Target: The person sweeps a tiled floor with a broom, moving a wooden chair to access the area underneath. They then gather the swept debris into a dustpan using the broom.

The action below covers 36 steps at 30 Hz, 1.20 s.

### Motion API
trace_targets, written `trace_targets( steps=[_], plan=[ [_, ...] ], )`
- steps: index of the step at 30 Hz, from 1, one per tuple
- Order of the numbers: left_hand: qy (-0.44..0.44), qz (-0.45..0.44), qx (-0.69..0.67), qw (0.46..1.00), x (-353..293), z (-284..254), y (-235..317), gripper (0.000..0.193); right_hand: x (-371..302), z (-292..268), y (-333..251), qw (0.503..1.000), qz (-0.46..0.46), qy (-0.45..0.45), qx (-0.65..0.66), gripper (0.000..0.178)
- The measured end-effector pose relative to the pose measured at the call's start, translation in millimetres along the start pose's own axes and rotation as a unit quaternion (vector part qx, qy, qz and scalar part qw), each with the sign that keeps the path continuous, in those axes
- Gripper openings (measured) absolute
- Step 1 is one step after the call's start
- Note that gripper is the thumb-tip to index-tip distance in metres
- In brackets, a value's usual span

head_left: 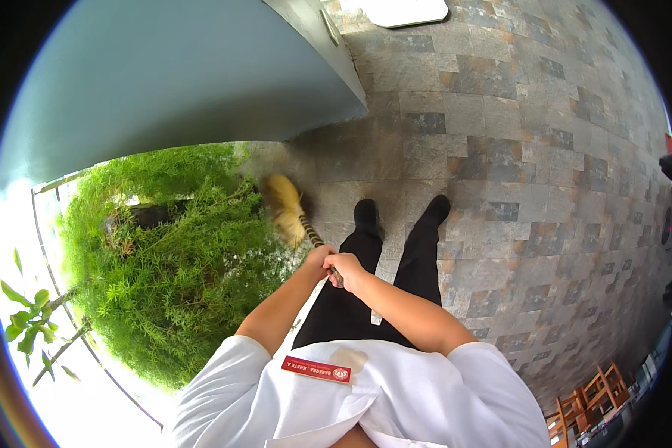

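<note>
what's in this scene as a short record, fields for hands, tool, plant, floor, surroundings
left hand: closed around the striped handle of a broom, farther along toward the bristles
right hand: closed on the same handle, nearer the body
tool: broom, yellowish bristles pointing away from the person
plant: feathery green plant left of the broom; contact unclear
floor: mottled grey and brown tiles
surroundings: blue-grey panel upper left; wooden furniture lower right
</note>
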State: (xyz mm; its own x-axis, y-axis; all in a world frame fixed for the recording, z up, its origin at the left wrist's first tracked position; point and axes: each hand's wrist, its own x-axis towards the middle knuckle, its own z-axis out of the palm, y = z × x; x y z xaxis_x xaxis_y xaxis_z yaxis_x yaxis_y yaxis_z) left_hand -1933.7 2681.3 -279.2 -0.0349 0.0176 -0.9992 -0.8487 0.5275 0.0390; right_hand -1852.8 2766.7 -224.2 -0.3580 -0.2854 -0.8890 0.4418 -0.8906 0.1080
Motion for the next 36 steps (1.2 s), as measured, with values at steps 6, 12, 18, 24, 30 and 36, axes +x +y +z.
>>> trace_targets(
  steps=[6, 12, 18, 24, 30, 36],
  plan=[
    [0.065, 0.082, -0.052, 0.993, -108, 82, -68, 0.027, -122, -52, 48, 0.964, -0.171, 0.007, -0.202, 0.027],
    [0.153, 0.106, -0.126, 0.974, -127, 104, -91, 0.023, -141, -80, 25, 0.972, -0.014, -0.124, -0.200, 0.027],
    [0.162, 0.075, -0.126, 0.976, -24, 54, -55, 0.008, -32, -68, -9, 0.987, 0.105, -0.104, -0.059, 0.015],
    [0.026, 0.054, -0.056, 0.997, 36, 135, -47, 0.008, -37, -135, -44, 1.000, 0.016, 0.017, -0.001, 0.013],
    [-0.044, 0.151, -0.043, 0.987, -13, 280, -73, 0.022, -159, -203, -53, 0.988, -0.115, 0.092, 0.037, 0.043],
    [-0.134, 0.182, -0.030, 0.974, -96, 289, -96, 0.030, -234, -187, -8, 0.979, -0.190, 0.073, 0.015, 0.058]
  ],
)
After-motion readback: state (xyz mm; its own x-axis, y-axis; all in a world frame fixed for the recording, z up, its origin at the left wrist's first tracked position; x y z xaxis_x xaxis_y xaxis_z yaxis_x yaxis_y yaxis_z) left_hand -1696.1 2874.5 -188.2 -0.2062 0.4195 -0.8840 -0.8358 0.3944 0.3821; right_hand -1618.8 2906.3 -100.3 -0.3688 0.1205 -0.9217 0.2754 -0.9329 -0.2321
